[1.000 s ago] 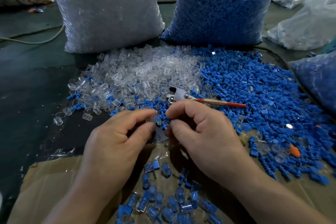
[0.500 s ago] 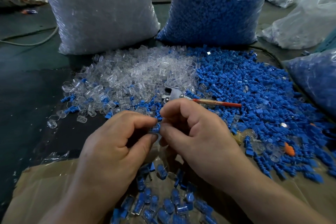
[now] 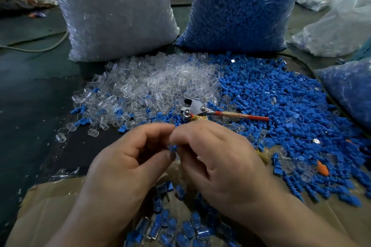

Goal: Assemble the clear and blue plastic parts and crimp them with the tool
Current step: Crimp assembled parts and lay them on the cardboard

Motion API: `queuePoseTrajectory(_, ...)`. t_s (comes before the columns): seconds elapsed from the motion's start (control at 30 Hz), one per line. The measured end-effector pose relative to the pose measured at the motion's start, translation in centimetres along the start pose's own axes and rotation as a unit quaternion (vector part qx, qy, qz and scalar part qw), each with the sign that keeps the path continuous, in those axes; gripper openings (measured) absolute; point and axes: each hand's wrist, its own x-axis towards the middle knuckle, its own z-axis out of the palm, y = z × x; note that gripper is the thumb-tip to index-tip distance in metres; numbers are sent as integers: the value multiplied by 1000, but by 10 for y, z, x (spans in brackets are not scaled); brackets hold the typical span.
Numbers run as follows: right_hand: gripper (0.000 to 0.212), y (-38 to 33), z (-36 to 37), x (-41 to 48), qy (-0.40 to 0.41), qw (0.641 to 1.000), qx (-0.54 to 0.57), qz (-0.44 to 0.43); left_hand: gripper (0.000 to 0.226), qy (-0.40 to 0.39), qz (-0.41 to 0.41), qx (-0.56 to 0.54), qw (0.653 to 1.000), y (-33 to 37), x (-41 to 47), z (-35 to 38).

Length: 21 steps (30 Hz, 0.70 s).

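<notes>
My left hand [image 3: 128,164] and my right hand [image 3: 218,158] meet fingertip to fingertip over the table's near edge, both pinching one small blue part [image 3: 172,147]; whether a clear part is on it is hidden by the fingers. Behind them lies a heap of clear parts [image 3: 152,84] on the left and a heap of blue parts [image 3: 281,102] on the right. The crimp tool [image 3: 195,107], with metal jaws and a red handle, lies flat between the heaps, just beyond my right fingers. Several assembled pieces [image 3: 170,226] lie in the cardboard box below my hands.
A big bag of clear parts [image 3: 116,12] and a big bag of blue parts [image 3: 239,6] stand upright at the back. Another blue bag [image 3: 349,90] sits at the right edge. The cardboard box [image 3: 46,206] is nearest me. A cable [image 3: 40,46] runs at far left.
My hands have stayed pressed together on the small part, the fingers shifting slightly around it. The view has drifted a little; the tool and heaps have not moved.
</notes>
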Motion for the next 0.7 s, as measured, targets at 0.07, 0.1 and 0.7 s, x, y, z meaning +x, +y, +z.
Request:
queuePoseTrajectory(0.07, 16, -1, 1, 0, -7, 1000, -9, -27, 33, 2, 20, 49, 999, 1, -2, -1)
queuePoseTrajectory(0.1, 17, -1, 1, 0, -11, 999, -12, -33, 30, 8, 31, 83, 996, 2, -2, -1)
queuePoseTrajectory(0.7, 62, 20, -20, 6, -112, 928, -305, 183, 21, 74, -66, -18, 995, -9, 1, -3)
